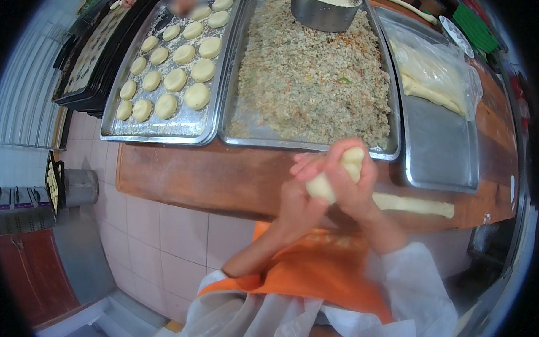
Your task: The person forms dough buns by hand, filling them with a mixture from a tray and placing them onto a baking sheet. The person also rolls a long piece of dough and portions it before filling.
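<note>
A: You are holding the pale, soft lump of raw dough up in front of your chest, over the near edge of the brown wooden bench, and both hands are clenching around it. Your right hand is wrapping it from above and from the right, and your left hand is cupping it from below, with the fingers lying across the top.

B: What could be going wrong from here?

A: My judgement is that the lump is hanging beyond the bench edge, above your orange apron, so if your grip is loosening the dough is dropping onto the apron or the tiled floor rather than onto the wood. Squeezing too hard could also be tearing the skin, though I cannot tell whether anything is inside it.

B: Which way is it pointing?

A: Its long axis is running diagonally, from the lower left near your left palm to the upper right, where its rounded end is peeking out toward the large steel tray of crumbly chopped filling. The long pale rope of dough is lying on the bench just to the right of your hands, well apart from the steel tray of flat round dough cakes.
</note>
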Demonstrator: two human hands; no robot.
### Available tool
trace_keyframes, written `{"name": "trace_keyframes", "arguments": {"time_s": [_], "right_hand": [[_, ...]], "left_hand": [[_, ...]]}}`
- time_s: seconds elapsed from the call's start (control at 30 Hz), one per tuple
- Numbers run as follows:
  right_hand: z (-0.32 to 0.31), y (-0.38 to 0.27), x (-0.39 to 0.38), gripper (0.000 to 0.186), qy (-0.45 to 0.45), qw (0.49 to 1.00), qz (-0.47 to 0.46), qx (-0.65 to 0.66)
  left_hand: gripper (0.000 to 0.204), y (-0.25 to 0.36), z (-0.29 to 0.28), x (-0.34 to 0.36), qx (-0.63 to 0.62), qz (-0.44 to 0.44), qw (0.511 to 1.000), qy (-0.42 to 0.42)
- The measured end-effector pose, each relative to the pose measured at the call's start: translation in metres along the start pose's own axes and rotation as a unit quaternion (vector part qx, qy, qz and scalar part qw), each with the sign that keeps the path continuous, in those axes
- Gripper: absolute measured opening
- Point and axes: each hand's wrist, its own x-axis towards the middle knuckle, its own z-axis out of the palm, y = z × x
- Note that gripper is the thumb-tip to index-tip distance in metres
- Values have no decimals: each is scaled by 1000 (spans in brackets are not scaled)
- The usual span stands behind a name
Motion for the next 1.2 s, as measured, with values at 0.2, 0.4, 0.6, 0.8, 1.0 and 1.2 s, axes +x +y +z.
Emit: {"name": "trace_keyframes", "arguments": {"time_s": [0.2,0.4,0.6,0.8,1.0,1.2], "right_hand": [[8,-5,2,23,-40,998,-35,-43],[-6,-2,4,37,-86,992,-70,-52],[3,-4,5,46,-50,997,-40,-52],[-9,12,6,55,-63,995,-59,-47],[8,2,5,45,-4,1000,9,15],[-15,18,8,62,-128,991,-9,-28]], "left_hand": [[46,-9,-6,0,-39,68,993,-88],[55,-3,2,-2,-156,-23,987,-31],[61,-10,-9,-9,-135,-115,983,-46],[59,1,-4,-1,-65,33,997,-27],[59,5,-15,-1,7,18,999,-47],[57,1,-15,2,52,75,995,-46]]}}
